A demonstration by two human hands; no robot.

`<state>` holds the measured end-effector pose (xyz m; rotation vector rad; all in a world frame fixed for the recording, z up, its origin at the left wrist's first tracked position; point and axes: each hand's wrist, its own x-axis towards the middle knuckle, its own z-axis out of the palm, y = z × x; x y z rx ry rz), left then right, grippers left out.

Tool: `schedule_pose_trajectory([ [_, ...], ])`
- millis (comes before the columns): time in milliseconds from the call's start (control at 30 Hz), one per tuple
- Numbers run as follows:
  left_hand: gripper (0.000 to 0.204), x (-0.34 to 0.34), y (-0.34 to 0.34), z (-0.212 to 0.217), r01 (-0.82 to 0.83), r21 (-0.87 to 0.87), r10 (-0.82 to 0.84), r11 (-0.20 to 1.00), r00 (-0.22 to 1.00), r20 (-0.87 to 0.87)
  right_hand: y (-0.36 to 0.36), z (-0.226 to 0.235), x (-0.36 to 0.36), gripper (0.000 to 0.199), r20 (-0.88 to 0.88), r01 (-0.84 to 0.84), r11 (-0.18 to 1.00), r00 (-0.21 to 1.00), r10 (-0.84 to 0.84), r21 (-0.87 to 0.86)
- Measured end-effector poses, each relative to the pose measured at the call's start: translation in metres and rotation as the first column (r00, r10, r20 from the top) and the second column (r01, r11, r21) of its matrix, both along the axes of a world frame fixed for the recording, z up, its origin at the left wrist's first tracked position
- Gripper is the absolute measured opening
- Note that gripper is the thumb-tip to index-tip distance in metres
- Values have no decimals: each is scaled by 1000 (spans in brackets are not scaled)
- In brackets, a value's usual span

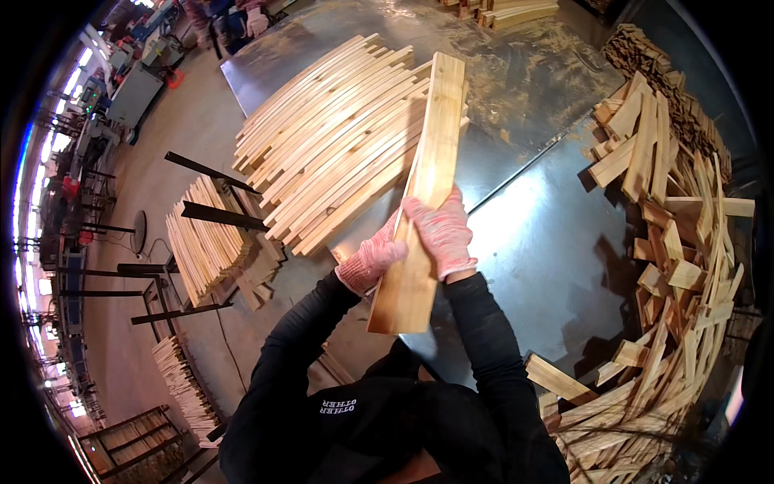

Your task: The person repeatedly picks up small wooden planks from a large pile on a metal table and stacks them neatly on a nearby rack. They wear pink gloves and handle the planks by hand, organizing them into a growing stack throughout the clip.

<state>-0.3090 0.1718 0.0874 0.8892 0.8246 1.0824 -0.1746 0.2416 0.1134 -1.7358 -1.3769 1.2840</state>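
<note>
A long, flat wooden board (442,133) is held lengthwise in front of me, its near end close to my body. My left hand (375,256), in a pink-and-white knit glove, grips the board's left edge. My right hand (443,234), gloved alike, wraps round the right edge with its thumb across the face. Both hands are closed, and the fingers under the board are hidden. Beyond and to the left, narrow wooden strips (339,137) lie side by side on the metal tabletop (540,206). The board's far end covers part of that row.
Offcuts and slats (685,274) are heaped along the right. A stack of strips (211,234) sits below the table's left side, near dark metal bars (214,171). Sawdust (516,73) coats the far tabletop. Another person's gloved hand (256,22) shows at upper left.
</note>
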Motion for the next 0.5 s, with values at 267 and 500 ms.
schedule_pose_trajectory([
  [267,108,-44,12,13,281,-204,-218,938,934,284,30,27,195,75,310,-458,571,887,341,681],
  [500,77,3,-22,18,499,-106,-499,860,866,36,10,40,155,48,920,-934,-101,313,236,344],
])
